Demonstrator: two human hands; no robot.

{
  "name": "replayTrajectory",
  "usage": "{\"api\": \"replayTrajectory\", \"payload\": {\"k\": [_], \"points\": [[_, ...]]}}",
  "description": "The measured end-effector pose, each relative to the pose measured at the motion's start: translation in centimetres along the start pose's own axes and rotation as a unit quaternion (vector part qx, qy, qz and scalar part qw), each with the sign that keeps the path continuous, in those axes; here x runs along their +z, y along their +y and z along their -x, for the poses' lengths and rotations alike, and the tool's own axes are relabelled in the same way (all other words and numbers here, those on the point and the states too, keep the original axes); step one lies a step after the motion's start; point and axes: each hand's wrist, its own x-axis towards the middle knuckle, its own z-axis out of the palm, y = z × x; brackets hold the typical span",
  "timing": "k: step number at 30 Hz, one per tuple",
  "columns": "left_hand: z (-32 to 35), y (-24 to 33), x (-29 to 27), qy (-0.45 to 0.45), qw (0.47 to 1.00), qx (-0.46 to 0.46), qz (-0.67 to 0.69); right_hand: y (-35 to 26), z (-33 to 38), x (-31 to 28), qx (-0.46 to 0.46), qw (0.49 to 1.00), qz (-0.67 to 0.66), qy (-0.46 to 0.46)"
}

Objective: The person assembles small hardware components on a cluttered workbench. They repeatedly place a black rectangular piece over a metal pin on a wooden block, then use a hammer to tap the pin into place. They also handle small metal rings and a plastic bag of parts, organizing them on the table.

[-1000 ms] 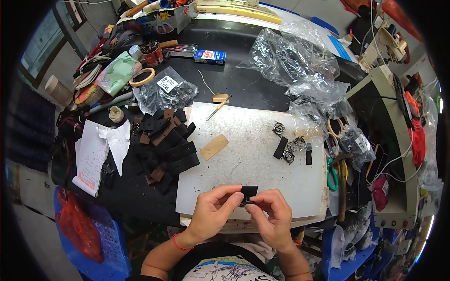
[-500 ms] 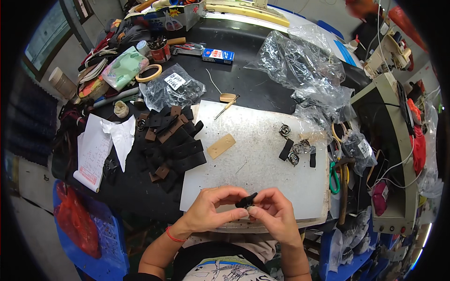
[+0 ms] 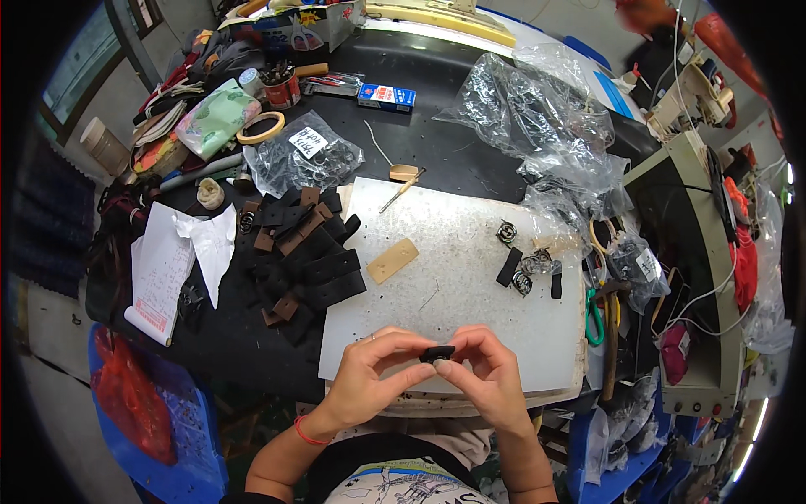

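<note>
Close to the near edge of the white board point(image 3: 470, 311), my left hand point(image 3: 369, 374) and my right hand point(image 3: 485, 370) meet at the fingertips. Between them they pinch a small black strap piece point(image 3: 437, 353); a small part at its lower side is mostly hidden by the thumbs. To the right on the board lie round metal buckles point(image 3: 506, 233) and short black strips point(image 3: 508, 266). A tan strip with holes point(image 3: 392, 261) rests on the board's left part. Left of it is a heap of black and brown straps point(image 3: 315, 260).
An awl point(image 3: 403, 189) lies at the board's far edge. Clear plastic bags point(image 3: 537, 109) spread at the back right. Green-handled scissors point(image 3: 594, 319) and a hammer point(image 3: 613, 336) sit along the right side. A notepad point(image 3: 159, 269) is at the left, near a blue chair point(image 3: 189, 420).
Both hands have shifted slightly up and left in the picture. The black piece has turned from tilted to nearly level between the fingers. The whole view has moved a little.
</note>
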Motion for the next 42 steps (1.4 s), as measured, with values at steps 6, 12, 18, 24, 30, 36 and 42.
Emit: {"api": "replayTrajectory", "payload": {"k": [6, 12, 18, 24, 30, 36, 42], "points": [[0.2, 0.3, -0.3, -0.054, 0.998, 0.011, 0.004, -0.4, -0.1, -0.6, 0.083, 0.986, -0.116, -0.082], [0.2, -0.1, -0.6, -0.120, 0.992, 0.024, 0.029, -0.2, 0.3, -0.5, 0.028, 0.984, -0.147, -0.099], [0.3, 1.7, 0.4, -0.025, 0.999, -0.036, 0.025, -0.2, -0.1, 0.3, 0.090, 0.978, -0.187, -0.012], [0.4, 1.7, 0.3, 0.004, 0.997, -0.065, 0.043, -0.5, 0.1, 0.0, 0.073, 0.983, -0.150, -0.070], [0.4, 1.9, 0.3, 0.001, 0.995, -0.082, 0.057, 0.1, 0.4, 0.1, 0.081, 0.985, -0.130, -0.074], [0.5, 1.7, 0.2, -0.011, 0.992, -0.086, 0.093, -0.1, 0.5, 0.3, 0.074, 0.986, -0.131, -0.075], [0.8, 1.9, 0.1, -0.060, 0.980, -0.110, 0.158, -0.2, 1.4, 0.4, 0.078, 0.975, -0.190, -0.079]]}}
